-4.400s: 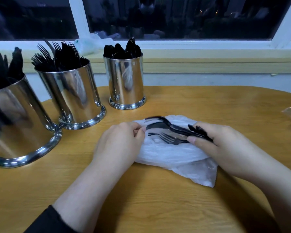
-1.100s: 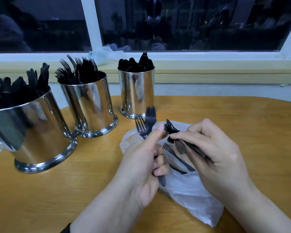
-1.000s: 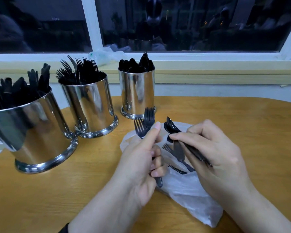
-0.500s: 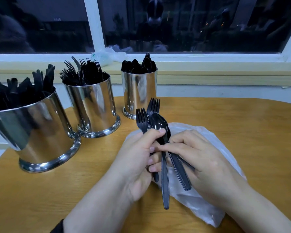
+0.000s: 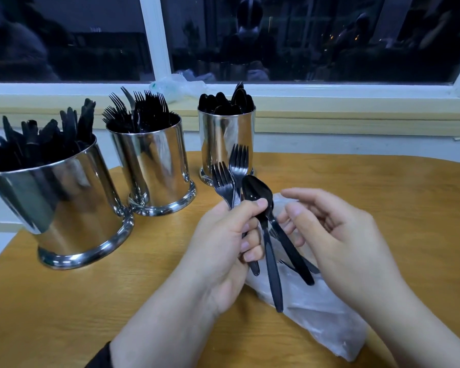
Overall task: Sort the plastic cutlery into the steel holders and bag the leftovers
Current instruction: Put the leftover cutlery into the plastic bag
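- Black plastic forks (image 5: 230, 176) and spoon (image 5: 256, 191): light, slick, bendy; best held mid-handle
- Pinched in left hand (image 5: 223, 243) above bag (image 5: 324, 306), mid-table
- Right hand (image 5: 337, 235) loosely spread, holding nothing

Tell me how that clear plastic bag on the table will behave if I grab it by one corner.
The plastic bag looks thin and crumpled, so it will probably go limp and sag rather than keep its shape. Dark cutlery pieces seem to lie on or in it under the right hand, so they may slide or spill out. It likely weighs very little.
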The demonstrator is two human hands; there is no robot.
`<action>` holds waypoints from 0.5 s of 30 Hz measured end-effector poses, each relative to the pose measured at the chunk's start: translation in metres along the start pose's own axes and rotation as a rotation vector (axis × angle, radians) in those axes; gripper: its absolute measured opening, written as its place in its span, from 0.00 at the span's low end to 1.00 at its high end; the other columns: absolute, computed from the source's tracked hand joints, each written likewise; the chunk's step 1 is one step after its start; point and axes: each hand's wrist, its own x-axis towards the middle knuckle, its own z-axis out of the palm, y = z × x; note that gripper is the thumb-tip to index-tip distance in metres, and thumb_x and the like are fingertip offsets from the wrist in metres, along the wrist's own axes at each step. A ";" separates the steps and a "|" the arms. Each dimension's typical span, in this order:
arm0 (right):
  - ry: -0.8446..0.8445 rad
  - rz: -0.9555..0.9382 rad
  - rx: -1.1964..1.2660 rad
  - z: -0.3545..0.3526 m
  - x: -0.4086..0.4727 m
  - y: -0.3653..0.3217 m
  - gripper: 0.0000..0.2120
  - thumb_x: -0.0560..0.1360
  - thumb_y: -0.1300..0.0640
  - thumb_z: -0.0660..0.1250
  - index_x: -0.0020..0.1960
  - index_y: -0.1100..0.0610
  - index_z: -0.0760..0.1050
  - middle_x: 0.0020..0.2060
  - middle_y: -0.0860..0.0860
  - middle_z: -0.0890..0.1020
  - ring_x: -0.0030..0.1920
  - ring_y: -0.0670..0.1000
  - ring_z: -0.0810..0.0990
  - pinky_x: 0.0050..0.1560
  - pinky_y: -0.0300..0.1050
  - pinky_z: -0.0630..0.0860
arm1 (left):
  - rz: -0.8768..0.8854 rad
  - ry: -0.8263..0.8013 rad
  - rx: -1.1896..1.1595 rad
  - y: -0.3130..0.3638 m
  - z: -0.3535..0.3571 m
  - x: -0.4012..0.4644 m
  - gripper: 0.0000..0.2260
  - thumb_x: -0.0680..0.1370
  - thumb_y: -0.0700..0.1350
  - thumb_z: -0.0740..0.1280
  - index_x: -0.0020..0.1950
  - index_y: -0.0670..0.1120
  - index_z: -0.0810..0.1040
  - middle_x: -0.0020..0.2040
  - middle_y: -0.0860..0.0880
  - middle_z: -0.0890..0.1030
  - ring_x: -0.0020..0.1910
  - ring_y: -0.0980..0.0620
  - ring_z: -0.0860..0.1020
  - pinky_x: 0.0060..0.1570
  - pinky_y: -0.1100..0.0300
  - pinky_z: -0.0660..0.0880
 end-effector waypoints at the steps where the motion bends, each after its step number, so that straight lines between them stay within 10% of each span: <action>1: -0.008 0.019 -0.022 0.002 0.003 -0.003 0.08 0.77 0.48 0.68 0.54 0.45 0.83 0.38 0.38 0.84 0.39 0.40 0.81 0.42 0.30 0.73 | 0.007 -0.022 0.026 -0.001 0.001 -0.001 0.12 0.80 0.38 0.69 0.40 0.48 0.70 0.29 0.53 0.62 0.25 0.57 0.58 0.24 0.64 0.56; 15: -0.097 0.194 0.140 0.012 0.011 -0.031 0.07 0.77 0.59 0.72 0.46 0.50 0.87 0.32 0.50 0.82 0.32 0.43 0.79 0.39 0.36 0.76 | 0.210 -0.019 0.212 0.003 -0.013 -0.005 0.09 0.81 0.41 0.69 0.42 0.48 0.74 0.31 0.50 0.60 0.28 0.53 0.57 0.26 0.62 0.60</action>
